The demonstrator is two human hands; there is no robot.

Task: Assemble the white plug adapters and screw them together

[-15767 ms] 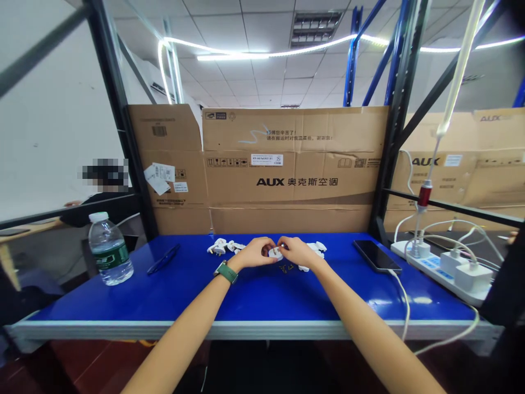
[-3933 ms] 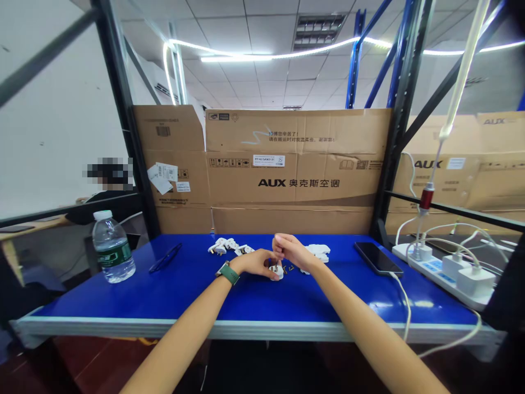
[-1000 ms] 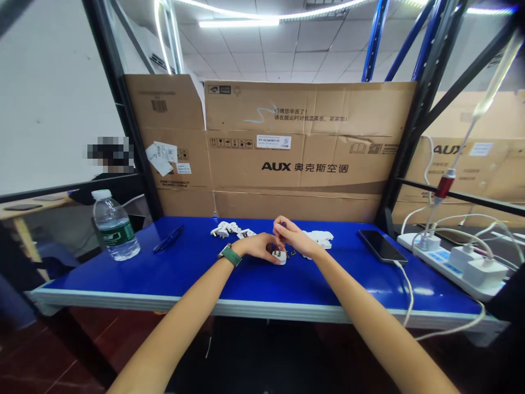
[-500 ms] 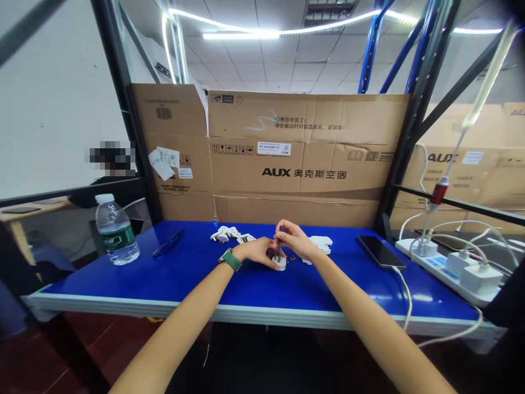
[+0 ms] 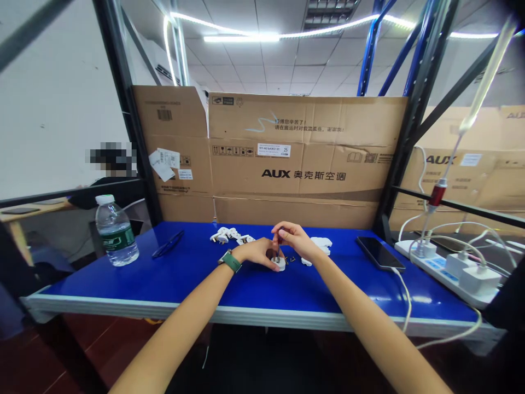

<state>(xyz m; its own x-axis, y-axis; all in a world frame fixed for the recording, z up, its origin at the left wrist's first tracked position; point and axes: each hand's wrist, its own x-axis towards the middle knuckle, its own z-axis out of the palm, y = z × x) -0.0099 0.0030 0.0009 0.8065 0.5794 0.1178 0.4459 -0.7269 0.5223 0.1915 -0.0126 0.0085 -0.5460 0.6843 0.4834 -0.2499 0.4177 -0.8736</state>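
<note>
Head view: my left hand is closed on a small white plug piece near the middle of the table; it is too covered for me to tell its long axis. A thin screwdriver stands almost upright over it, long axis vertical, tip pointing down at the piece. My right hand pinches its upper end. The hands are close together; whether they touch I can't tell.

The table is glossy blue with a pale metal edge. From the left come a water bottle, folded dark glasses, a pile of white plug parts, brass-coloured bits just right of my piece, stacked white covers, a cabled phone and a loaded power strip. Far left, a person in dark clothing sits beyond the rack; lit strips cross above.

The bottle's green label is too small to read. The far cardboard says "AUX 奥克斯空调", its white sticker shows "25", and another box at right also reads "AUX".
</note>
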